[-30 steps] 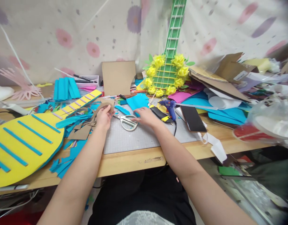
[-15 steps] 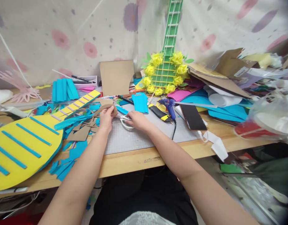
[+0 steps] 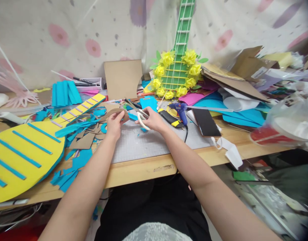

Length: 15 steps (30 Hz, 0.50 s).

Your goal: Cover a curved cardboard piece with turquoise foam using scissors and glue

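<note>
- Wooden workbench, cluttered, flower-print curtain behind.
- Cardboard piece, brown, curved: above the far left part of the grey cutting mat, in the left hand, thumb and fingers pinching it.
- Scissors, white-handled: just beside it, off the mat, right hand curled round the handles, blades pointing away and leftward. Blades look apart from the cardboard.
- Handling, judged: cardboard light, stiffish, bends and creases if squeezed, not slippery; best pinched flat near an edge, fingers clear of blades. Scissors rigid, a bit heavier, smooth handles; hold by the loops only.
- Around the left hand: cardboard offcuts, blue scraps nearer the front edge, yellow guitar-shaped craft with blue strips further left.
- Right of the right hand: black-and-yellow utility knife, blue glue gun with stick in, then smartphone, screen dark.
- Behind: cardboard sheet propped upright, green guitar-shaped craft ringed with yellow flowers.
- Far right: red-and-white tub under clear plastic, contents hard to make out.
- Hidden: most of the cardboard behind left-hand fingers, full outline unclear; right fingertips in the loops partly covered; blade tips blurred against clutter, can't tell how far apart they are.
- Cut off: yellow craft at left edge, green neck at top.
</note>
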Motion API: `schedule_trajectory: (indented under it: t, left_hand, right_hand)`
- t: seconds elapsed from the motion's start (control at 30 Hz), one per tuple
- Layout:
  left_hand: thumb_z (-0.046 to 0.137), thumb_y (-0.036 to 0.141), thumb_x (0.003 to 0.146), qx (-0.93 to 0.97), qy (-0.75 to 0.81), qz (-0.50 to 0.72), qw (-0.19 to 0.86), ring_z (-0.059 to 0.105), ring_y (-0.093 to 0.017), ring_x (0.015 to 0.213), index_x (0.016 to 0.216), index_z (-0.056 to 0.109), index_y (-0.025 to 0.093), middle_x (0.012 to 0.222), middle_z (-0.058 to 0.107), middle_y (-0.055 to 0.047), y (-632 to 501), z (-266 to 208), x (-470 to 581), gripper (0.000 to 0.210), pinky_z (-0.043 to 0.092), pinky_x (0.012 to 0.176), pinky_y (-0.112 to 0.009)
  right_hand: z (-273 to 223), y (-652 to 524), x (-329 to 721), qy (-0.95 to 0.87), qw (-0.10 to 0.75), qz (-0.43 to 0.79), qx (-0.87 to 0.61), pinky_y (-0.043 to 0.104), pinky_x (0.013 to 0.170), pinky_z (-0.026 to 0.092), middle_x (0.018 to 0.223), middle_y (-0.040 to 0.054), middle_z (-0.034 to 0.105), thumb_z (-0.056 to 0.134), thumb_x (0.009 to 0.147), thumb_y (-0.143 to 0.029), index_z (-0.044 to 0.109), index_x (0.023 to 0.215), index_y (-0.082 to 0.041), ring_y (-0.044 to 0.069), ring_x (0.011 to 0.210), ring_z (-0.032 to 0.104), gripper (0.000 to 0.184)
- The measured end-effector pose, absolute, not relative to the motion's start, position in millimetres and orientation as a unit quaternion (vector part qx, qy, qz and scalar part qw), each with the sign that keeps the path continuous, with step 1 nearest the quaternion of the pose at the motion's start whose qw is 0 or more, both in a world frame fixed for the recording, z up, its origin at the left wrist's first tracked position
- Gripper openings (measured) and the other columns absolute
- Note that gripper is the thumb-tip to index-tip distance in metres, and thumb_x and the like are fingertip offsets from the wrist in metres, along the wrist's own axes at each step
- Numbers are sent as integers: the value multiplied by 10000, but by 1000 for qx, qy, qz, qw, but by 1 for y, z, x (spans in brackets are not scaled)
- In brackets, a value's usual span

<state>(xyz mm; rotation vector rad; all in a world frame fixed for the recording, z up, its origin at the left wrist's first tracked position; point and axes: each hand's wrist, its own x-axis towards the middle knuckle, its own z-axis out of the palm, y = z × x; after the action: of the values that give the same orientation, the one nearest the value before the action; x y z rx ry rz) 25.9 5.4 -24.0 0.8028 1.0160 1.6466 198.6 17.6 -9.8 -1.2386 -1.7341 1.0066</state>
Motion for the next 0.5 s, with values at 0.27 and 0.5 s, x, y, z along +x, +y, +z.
schedule_trajectory:
  t: [0.27,0.5]
  left_hand:
    - [739,227,624,328,368,667,558,600,-115,670,654,579,156,667,616,19,3,-25,30,177,505,788,-349]
    - [723,252,658,358,365,650,563,596,-113,699,714,586,161,726,614,15,5,-31,26,173,511,785,-350]
  right_hand:
    - [-11,15,202,-814,276,277,-429,250,624,364,830,18,572,672,604,-518,534,873,-173,131,720,496,459]
    - [-10,11,198,-843,247,181,-443,238,571,297,749,12,572,643,609,-599,535,847,-179,127,652,470,495]
